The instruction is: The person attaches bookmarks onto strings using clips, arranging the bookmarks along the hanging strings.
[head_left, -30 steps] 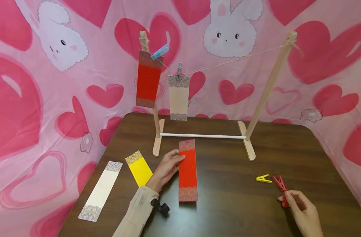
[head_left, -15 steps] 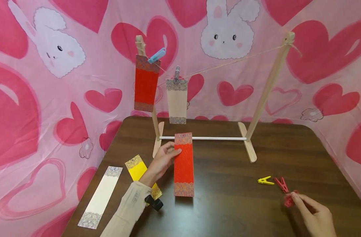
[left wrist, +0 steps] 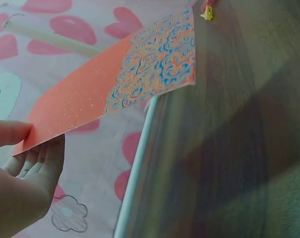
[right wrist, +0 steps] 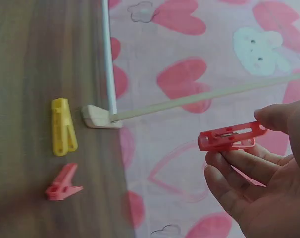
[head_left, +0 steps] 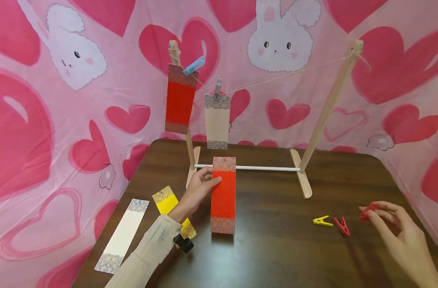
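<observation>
My left hand pinches the left edge of a red bookmark between thumb and fingers. The bookmark stands upright above the table, with patterned bands at both ends and a small hole near its top. In the left wrist view the thumb lies on its face and the other fingers are behind. My right hand holds a red clothespin between thumb and fingers, off the table at the right. Below it on the table lie a second red clothespin and a yellow clothespin.
A wooden stand with a right post carries a string. On it hang a red bookmark under a blue clothespin and a white one under a grey clothespin. White and yellow bookmarks lie at left.
My right hand has lifted one red clothespin away to the right, leaving the other on the table. My left hand has raised the red bookmark slightly toward the stand.
</observation>
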Demonstrator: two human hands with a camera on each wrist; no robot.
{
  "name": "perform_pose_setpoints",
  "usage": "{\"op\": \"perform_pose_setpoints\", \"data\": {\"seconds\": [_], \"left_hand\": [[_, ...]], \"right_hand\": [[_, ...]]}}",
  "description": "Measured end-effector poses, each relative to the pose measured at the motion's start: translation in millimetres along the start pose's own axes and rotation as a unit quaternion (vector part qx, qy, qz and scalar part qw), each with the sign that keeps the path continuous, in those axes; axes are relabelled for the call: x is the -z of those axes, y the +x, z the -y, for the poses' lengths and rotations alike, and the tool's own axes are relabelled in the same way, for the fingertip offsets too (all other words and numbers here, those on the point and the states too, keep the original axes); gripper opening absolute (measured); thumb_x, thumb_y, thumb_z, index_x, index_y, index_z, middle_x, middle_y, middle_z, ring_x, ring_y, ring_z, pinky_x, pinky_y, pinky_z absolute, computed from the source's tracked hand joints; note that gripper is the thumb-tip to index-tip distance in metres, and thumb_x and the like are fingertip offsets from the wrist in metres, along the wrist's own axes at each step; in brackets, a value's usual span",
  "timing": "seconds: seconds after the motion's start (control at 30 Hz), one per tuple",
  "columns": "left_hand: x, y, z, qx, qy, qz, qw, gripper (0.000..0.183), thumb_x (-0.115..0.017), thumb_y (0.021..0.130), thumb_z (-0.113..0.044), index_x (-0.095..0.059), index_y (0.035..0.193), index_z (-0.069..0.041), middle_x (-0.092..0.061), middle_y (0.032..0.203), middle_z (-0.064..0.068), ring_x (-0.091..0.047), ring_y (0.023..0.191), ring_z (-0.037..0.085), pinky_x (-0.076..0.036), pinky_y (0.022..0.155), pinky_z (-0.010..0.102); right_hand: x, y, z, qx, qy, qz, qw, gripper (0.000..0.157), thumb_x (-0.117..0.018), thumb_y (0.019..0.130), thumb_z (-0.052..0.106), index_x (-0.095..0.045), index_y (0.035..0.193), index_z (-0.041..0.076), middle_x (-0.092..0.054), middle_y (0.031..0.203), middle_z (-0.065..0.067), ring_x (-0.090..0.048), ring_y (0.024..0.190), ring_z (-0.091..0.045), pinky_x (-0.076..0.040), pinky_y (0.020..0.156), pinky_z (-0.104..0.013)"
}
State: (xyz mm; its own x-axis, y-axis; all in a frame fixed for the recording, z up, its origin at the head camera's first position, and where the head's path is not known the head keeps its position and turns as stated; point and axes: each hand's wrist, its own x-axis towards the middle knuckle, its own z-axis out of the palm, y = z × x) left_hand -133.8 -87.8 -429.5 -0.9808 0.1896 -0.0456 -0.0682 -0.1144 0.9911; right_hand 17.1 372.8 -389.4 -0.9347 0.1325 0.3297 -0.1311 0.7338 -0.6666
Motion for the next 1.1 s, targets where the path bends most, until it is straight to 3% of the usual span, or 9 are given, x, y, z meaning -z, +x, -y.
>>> {"op": "perform_pose_setpoints", "data": {"seconds": [0.17, 0.3, 0.57, 0.73, 1.1], "left_hand": [[-2.9, 1.5, -10.0, -0.025, 0.019, -0.005, 0.9995, 0.012, -0.066, 0.092, -0.001, -0.058, 0.102, 0.0, -0.068, 0.084, 0.004, -0.066, 0.073, 0.014, -0.053, 0.07, 0.029], [-3.7, 2.8, -19.6, -0.055, 0.016, 0.01, 0.9983, 0.015, -0.065, 0.093, 0.0, -0.056, 0.104, 0.003, -0.067, 0.084, 0.004, -0.067, 0.074, 0.013, -0.053, 0.069, 0.028], [-2.9, 5.6, -33.5, -0.098, 0.034, 0.027, 0.9943, 0.02, -0.065, 0.093, 0.0, -0.055, 0.109, 0.007, -0.067, 0.09, 0.012, -0.069, 0.072, 0.014, -0.056, 0.07, 0.028], [-6.1, 12.0, -41.4, -0.123, 0.057, 0.034, 0.9902, 0.021, -0.068, 0.094, -0.005, -0.056, 0.108, 0.005, -0.066, 0.094, 0.017, -0.069, 0.075, 0.015, -0.056, 0.073, 0.028], [-13.8, 21.2, -60.6, -0.159, 0.073, 0.034, 0.9839, 0.019, -0.067, 0.093, -0.001, -0.054, 0.106, 0.004, -0.068, 0.095, 0.019, -0.069, 0.076, 0.015, -0.055, 0.071, 0.026]], "right_hand": [[1.4, 15.2, 15.2, 0.041, -0.022, -0.008, 0.999, 0.036, -0.074, 0.089, 0.005, -0.058, 0.122, 0.009, -0.068, 0.101, 0.024, -0.054, 0.098, 0.019, -0.031, 0.081, 0.0], [3.2, 28.4, 28.9, 0.079, -0.019, -0.021, 0.997, 0.036, -0.077, 0.083, -0.001, -0.064, 0.115, 0.008, -0.066, 0.095, 0.019, -0.055, 0.094, 0.013, -0.033, 0.083, -0.002], [9.6, 42.0, 44.5, 0.15, 0.005, -0.035, 0.988, 0.054, -0.074, 0.076, -0.018, -0.063, 0.126, -0.001, -0.064, 0.1, 0.014, -0.056, 0.096, 0.007, -0.038, 0.086, -0.001], [15.5, 50.1, 50.7, 0.198, 0.0, -0.039, 0.979, 0.048, -0.077, 0.072, -0.018, -0.068, 0.116, -0.001, -0.067, 0.1, 0.009, -0.056, 0.095, 0.004, -0.037, 0.086, -0.006], [26.7, 63.4, 84.3, 0.226, -0.05, -0.038, 0.972, 0.049, -0.085, 0.067, -0.008, -0.071, 0.112, 0.003, -0.068, 0.1, 0.006, -0.056, 0.095, 0.009, -0.035, 0.088, -0.006]]}}
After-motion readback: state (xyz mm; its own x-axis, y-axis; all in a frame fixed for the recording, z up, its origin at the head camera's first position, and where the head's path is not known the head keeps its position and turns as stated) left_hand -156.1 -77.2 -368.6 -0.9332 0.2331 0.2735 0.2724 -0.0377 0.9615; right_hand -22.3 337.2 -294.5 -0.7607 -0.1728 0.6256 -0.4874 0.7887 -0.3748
